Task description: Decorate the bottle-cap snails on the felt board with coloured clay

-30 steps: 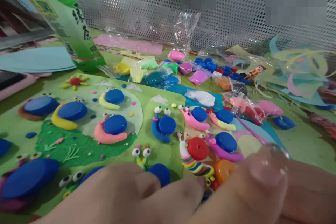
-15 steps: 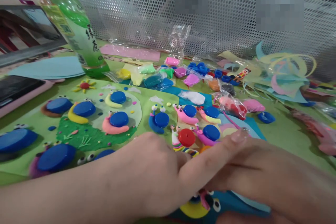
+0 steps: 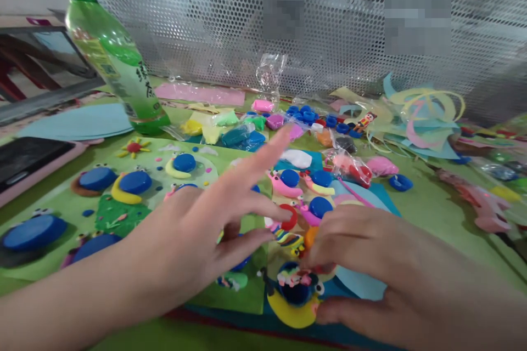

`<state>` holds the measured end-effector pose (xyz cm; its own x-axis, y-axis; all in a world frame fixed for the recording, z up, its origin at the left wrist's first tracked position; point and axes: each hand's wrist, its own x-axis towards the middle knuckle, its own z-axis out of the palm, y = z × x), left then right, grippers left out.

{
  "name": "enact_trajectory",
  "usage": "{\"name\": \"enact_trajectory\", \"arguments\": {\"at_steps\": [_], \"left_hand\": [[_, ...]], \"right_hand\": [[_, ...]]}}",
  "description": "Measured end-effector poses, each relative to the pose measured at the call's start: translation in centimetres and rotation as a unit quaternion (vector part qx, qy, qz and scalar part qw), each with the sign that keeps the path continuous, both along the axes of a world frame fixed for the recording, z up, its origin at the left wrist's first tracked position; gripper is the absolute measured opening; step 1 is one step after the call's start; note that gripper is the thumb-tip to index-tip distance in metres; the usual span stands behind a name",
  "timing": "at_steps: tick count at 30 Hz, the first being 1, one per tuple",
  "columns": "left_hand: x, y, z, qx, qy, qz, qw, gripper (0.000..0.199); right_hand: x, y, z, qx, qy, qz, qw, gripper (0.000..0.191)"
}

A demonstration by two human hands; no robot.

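In the head view, the yellow snail (image 3: 290,311) is set nearest the person, perhaps for easy reach; the right hand (image 3: 370,263) is curled beside it, though whether its fingers grip cannot be told. The left hand (image 3: 193,230) is held with thumb and fingers parted near the striped snail (image 3: 290,238), its forefinger raised, perhaps for clearance. Wrapped clay (image 3: 239,135) is kept farther back.
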<state>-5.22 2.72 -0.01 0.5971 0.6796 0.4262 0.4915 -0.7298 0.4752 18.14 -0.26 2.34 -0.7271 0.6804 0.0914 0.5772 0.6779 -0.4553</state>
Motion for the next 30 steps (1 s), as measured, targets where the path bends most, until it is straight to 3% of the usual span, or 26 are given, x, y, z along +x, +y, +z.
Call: {"name": "enact_trajectory", "arguments": {"at_steps": [2, 4, 6, 11, 15, 22, 25, 30], "left_hand": [[0.3, -0.1, 0.5, -0.101, -0.129, -0.056, 0.985, 0.068], [0.6, -0.3, 0.9, -0.193, -0.224, -0.100, 0.950, 0.087], [0.7, -0.6, 1.0, -0.244, -0.249, -0.113, 0.930, 0.089], [0.9, -0.9, 0.6, -0.265, -0.259, -0.139, 0.918, 0.089], [1.5, -1.0, 0.3, -0.212, -0.279, -0.158, 0.923, 0.087], [3.1, -1.4, 0.4, -0.032, -0.270, -0.089, 0.958, 0.066], [3.4, -1.7, 0.7, 0.048, -0.231, -0.041, 0.971, 0.052], [3.1, -1.8, 0.9, 0.099, -0.122, -0.055, 0.986, 0.033]], "right_hand": [[-0.1, 0.0, -0.1, 0.010, 0.020, -0.017, 1.000, 0.016], [-0.1, 0.0, -0.3, 0.019, 0.055, -0.040, 0.997, 0.019], [-0.2, -0.1, -0.6, 0.021, 0.098, -0.057, 0.993, 0.021], [-0.4, -0.5, -0.8, 0.006, 0.157, -0.066, 0.985, 0.011], [-0.9, -0.6, -0.4, -0.039, 0.185, -0.086, 0.978, 0.006], [-1.4, -0.6, -0.5, -0.113, 0.269, -0.127, 0.948, 0.005], [-1.4, -0.6, -0.7, -0.133, 0.303, -0.135, 0.934, 0.002], [-1.3, -0.5, -0.6, -0.190, 0.322, -0.153, 0.915, 0.006]]}}
